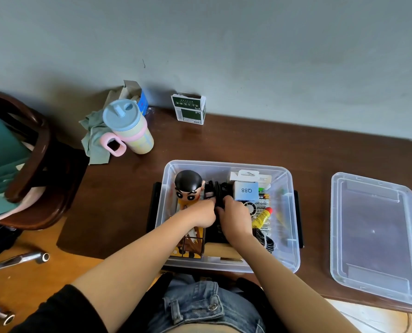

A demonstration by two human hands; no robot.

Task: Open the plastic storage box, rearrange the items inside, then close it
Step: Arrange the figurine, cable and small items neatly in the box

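Open clear plastic storage box (294,236) near the table's front edge, left hand (203,212) and right hand (233,218) inside it, both gripping a bundle of black cables (218,191), cartoon figurine (188,186) at left, lid (374,236) lying apart at right.

Pretty cramped in here: my left hand (203,212) and right hand (233,216) are both jammed mid-box (294,236), figurine (189,186) at 11 o'clock, the Q88 carton (245,190) at 1, yellow tube (261,218) and batteries (262,203) at 3. Open tabletop (248,140) at 12 o'clock. The lid (375,236) blocks 3 o'clock past the box, and the cup (130,127) sits out at 10.
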